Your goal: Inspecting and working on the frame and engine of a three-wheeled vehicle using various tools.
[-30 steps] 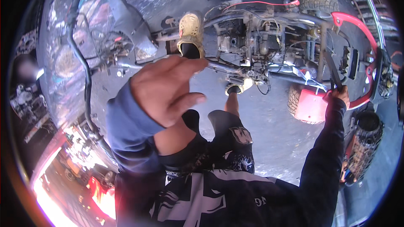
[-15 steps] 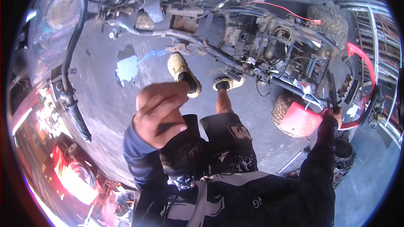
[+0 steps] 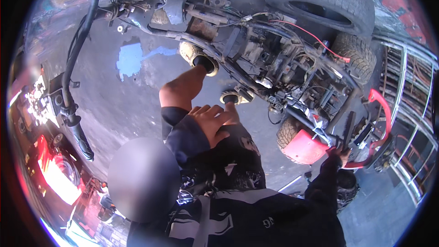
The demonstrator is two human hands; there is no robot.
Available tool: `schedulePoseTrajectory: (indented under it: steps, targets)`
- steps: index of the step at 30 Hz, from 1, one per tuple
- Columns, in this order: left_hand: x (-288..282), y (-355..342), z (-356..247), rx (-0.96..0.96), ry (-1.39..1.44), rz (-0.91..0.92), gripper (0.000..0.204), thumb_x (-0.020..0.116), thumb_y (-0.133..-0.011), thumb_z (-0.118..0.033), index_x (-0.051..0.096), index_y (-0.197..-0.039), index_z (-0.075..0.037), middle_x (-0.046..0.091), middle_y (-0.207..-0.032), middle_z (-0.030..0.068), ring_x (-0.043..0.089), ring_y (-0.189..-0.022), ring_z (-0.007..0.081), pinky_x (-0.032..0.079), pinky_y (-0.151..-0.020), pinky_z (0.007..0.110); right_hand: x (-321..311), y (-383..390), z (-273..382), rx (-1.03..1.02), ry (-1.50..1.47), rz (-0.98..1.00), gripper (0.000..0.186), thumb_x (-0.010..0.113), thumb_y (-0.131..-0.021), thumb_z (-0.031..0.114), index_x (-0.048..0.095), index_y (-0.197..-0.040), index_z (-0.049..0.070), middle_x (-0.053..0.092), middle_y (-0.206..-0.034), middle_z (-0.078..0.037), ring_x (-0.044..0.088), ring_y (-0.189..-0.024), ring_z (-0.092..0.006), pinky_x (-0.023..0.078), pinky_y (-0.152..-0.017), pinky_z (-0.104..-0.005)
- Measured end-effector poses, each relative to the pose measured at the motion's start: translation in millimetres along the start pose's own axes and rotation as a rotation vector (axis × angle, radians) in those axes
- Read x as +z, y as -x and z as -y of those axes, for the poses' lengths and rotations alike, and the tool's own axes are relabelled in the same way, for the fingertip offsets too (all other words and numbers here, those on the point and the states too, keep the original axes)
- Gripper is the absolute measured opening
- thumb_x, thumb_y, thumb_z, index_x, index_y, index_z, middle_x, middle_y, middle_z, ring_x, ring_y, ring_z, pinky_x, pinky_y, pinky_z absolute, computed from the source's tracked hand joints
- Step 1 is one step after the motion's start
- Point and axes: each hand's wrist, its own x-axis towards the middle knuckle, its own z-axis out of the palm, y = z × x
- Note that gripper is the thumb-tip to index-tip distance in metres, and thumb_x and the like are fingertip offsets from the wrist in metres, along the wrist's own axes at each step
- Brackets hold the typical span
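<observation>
My left hand (image 3: 211, 122) hovers over or rests on my right thigh; contact cannot be told. Its fingers are loosely stretched and a little apart, with nothing in them. Far to the right, my right hand (image 3: 340, 153) is closed around the lower end of a long dark bar with a toothed edge (image 3: 350, 127), perhaps a wire brush. It is beside the red fender (image 3: 302, 148) and the red curved bar (image 3: 383, 121) at the rear of a stripped quad bike frame (image 3: 247, 75). The frame's engine (image 3: 260, 55) is exposed among loose cables.
A large loose tyre (image 3: 320, 0) lies beyond the frame, near a knobby wheel (image 3: 354, 55). Metal racking (image 3: 402, 68) stands at right. A handlebar (image 3: 75, 73) reaches in at left, above a glaring red body part (image 3: 57, 169). A blurred patch hides the lower left.
My left hand has moved from above my left knee to my right thigh. The whole view has shifted, and my right hand stays by the red fender with the dark bar.
</observation>
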Motion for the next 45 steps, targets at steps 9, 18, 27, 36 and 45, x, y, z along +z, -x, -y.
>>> schedulePoseTrajectory:
  steps: [9,18,27,36,45]
  targets:
    - [19,-121,21,-0.015,-0.216,0.278,0.048,0.066,-0.085,-0.035,0.054,-0.127,-0.014,0.060,-0.112,0.0105,0.060,-0.103,0.0312,0.046,-0.090,0.047,-13,-5,8,0.033,0.091,0.034,0.061,0.063,-0.075,0.065,0.065,-0.106,0.013,0.070,-0.090,-0.017,0.066,-0.082,-0.0412,0.049,-0.072,-0.0511]
    - [60,-210,117,-0.096,0.169,-0.476,0.039,0.071,-0.081,-0.022,0.061,-0.117,-0.009,0.062,-0.105,0.0142,0.064,-0.094,0.0317,0.052,-0.081,0.041,12,-10,-17,-0.313,-0.160,-0.107,0.069,0.061,-0.084,0.055,0.058,-0.124,-0.001,0.068,-0.099,-0.026,0.066,-0.089,-0.0422,0.051,-0.079,-0.0458]
    - [87,-253,164,-0.330,0.449,-0.834,0.049,0.072,-0.081,-0.031,0.058,-0.121,-0.007,0.061,-0.109,0.0208,0.060,-0.102,0.0389,0.049,-0.087,0.043,12,208,329,-0.578,-1.021,0.582,0.033,0.067,-0.088,0.030,0.052,-0.105,0.005,0.057,-0.074,-0.003,0.052,-0.055,-0.0115,0.043,-0.047,-0.0248]
    - [94,-311,165,-0.520,0.299,-0.653,0.069,0.076,-0.068,-0.054,0.061,-0.109,0.000,0.068,-0.099,0.0234,0.066,-0.095,0.0371,0.051,-0.082,0.044,198,233,420,-0.478,-0.938,0.581,0.049,0.055,-0.094,0.049,0.047,-0.118,0.007,0.053,-0.059,-0.005,0.049,-0.041,-0.0144,0.040,-0.037,-0.0302]
    - [89,-321,181,-0.726,0.122,-0.430,0.046,0.064,-0.075,-0.038,0.066,-0.108,-0.006,0.069,-0.094,0.0224,0.066,-0.091,0.0406,0.052,-0.083,0.046,127,225,444,-0.652,-0.630,0.522,0.051,0.049,-0.098,0.024,0.036,-0.145,0.010,0.067,-0.097,-0.025,0.065,-0.084,-0.0421,0.052,-0.072,-0.0459]
